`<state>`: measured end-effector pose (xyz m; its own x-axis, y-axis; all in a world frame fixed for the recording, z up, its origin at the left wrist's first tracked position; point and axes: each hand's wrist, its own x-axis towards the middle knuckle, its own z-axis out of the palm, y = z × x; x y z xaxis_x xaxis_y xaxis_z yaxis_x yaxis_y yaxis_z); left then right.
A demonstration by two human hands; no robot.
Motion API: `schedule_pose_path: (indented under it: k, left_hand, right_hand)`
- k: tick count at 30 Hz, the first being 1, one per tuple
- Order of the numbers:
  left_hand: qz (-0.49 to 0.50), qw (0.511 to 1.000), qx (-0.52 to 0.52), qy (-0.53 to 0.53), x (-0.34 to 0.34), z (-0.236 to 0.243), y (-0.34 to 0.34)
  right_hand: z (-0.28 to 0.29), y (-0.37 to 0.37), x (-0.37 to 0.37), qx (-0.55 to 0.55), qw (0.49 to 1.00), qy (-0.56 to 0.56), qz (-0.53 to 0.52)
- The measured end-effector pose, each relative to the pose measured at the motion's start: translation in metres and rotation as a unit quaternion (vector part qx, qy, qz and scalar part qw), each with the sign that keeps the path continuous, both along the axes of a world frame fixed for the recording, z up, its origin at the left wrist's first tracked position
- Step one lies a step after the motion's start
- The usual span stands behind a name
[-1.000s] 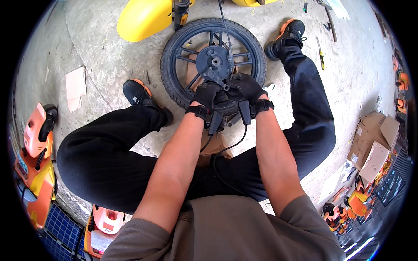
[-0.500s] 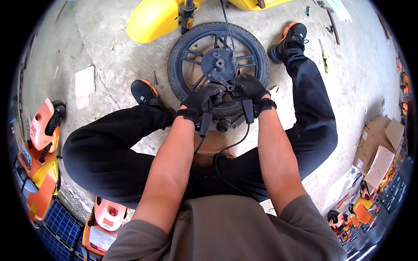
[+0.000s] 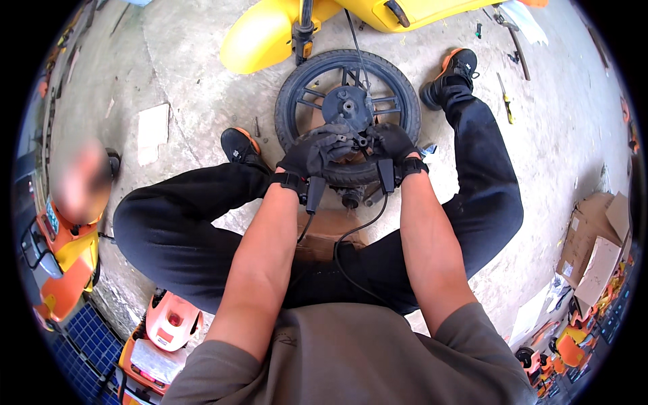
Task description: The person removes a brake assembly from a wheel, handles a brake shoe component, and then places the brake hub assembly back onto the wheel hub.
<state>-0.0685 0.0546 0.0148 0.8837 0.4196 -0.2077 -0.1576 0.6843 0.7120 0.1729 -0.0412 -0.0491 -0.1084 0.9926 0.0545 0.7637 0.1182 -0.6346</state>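
A black spoked wheel (image 3: 307, 84) lies flat on the concrete floor between my legs, its hub (image 3: 345, 104) facing up. My left hand (image 3: 312, 152), in a black glove, is closed on a small metal part at the near side of the wheel. My right hand (image 3: 390, 142), also gloved, grips next to it, and the two hands touch over the near rim. What sits between the fingers is mostly hidden. Black cables run from both wrists down toward my lap. A thin cable (image 3: 358, 50) crosses the wheel from the yellow scooter body (image 3: 270, 34) above it.
A screwdriver (image 3: 505, 101) and other tools lie on the floor at the upper right. Cardboard boxes (image 3: 594, 250) stand at the right edge. Orange scooter bodies (image 3: 67, 270) crowd the left and lower left. A flat white piece (image 3: 152, 128) lies at the left.
The view has shifted so the wheel and hands sit slightly lower in the picture. My hands have stayed closed together at the wheel's near side.
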Motion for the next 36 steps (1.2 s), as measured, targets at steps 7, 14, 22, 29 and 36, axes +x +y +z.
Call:
schedule_pose_path:
  k: [7,14,22,29,36]
  left_hand:
    - [0.035,0.993,-0.113,0.001,0.0,0.007,0.002]
    - [0.245,0.937,-0.108,0.225,-0.022,-0.014,0.029]
    - [0.126,0.699,0.611,0.349,-0.091,-0.05,0.095]
    - [0.207,0.885,0.176,0.379,-0.107,-0.059,0.114]
    - [0.053,0.744,0.339,0.572,-0.107,-0.043,0.114]
  right_hand:
    - [0.019,0.006,-0.003,-0.26,0.932,0.204,-0.148]
    - [0.043,0.007,-0.014,-0.307,0.798,0.427,-0.294]
    - [0.017,0.009,-0.009,-0.27,0.854,0.347,-0.278]
    - [0.012,0.007,-0.007,-0.27,0.848,0.379,-0.253]
    - [0.012,0.001,-0.005,-0.182,0.906,0.32,-0.209]
